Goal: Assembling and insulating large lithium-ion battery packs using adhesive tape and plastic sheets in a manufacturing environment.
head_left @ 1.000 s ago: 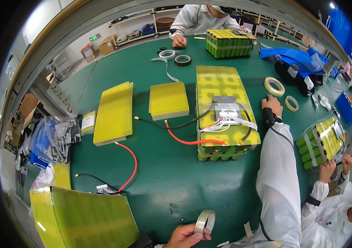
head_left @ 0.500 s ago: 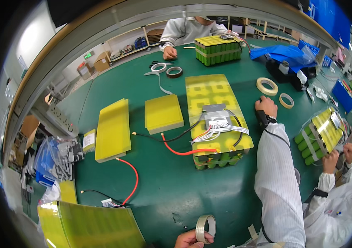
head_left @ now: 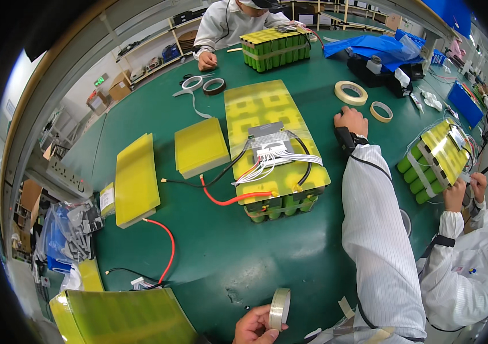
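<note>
At the lower edge my left hand (head_left: 255, 325) is closed around a roll of translucent tape (head_left: 280, 308), held upright with the fingers on its left side. My right arm reaches far forward, and my right hand (head_left: 351, 120) rests on the green table with its fingers curled; no object shows in it. Just beyond it lies a cream tape roll (head_left: 351, 93), and to its right a narrower tape roll (head_left: 381, 112). Left of my right arm stands a battery pack (head_left: 267, 109) of green cells with yellow sheets, a grey circuit board, white wires, and red and black cables.
Yellow sheet stacks (head_left: 138, 180) (head_left: 201, 146) lie left of the pack. Another yellow-covered pack (head_left: 123, 315) fills the lower left. Across the table a person sits by a green battery pack (head_left: 275, 49). At right, a co-worker's hands touch a tilted pack (head_left: 436, 160).
The whole view has shifted, so the table's things sit further left and mostly higher. In my left hand the tape roll has turned more edge-on. My right hand stays on the table.
</note>
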{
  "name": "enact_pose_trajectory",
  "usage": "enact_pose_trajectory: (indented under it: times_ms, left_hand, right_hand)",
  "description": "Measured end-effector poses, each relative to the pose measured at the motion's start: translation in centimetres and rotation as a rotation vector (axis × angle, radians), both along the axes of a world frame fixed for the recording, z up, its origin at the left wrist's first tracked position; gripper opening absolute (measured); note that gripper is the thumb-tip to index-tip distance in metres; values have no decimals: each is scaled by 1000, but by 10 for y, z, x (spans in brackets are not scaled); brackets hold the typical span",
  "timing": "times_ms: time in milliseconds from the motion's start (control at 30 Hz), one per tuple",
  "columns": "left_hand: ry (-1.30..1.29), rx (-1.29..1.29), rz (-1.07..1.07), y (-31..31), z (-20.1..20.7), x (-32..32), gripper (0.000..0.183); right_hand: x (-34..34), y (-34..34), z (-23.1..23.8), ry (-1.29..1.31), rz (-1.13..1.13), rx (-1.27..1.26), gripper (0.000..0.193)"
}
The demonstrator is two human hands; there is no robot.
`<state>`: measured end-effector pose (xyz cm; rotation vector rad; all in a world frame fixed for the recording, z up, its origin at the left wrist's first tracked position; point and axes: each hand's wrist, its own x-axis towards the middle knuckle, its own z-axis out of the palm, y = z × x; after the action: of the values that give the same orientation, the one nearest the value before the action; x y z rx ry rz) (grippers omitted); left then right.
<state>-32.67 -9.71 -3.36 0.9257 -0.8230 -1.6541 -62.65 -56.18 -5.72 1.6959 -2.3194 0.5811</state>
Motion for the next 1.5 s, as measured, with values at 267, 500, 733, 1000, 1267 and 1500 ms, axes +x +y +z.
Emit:
enact_pose_trajectory:
  times_ms: [267,500,733,1000,1267,1500]
  left_hand:
    - [-26,10,-40,3,1,2,41]
    - [-194,5,-55,3,-5,5,19]
    - [-331,-111,-20,-5,4,2,22]
    - [-384,-183,-48,-8,5,3,21]
    - [-371,-205,2,-7,-7,0,20]
    - [-405,-206,-2,-7,-7,-1,23]
  right_hand:
    - [-1,-1,1,-5,-13,38,37]
    - [-4,-1,5,-11,-16,40,76]
    - [-1,-5,-1,49,12,26,45]
    - [-12,-8,-9,-16,127,-73,22]
    - [-16,-10,-22,-183,153,-143,13]
    - [-19,-27,-8,-422,235,-194,11]
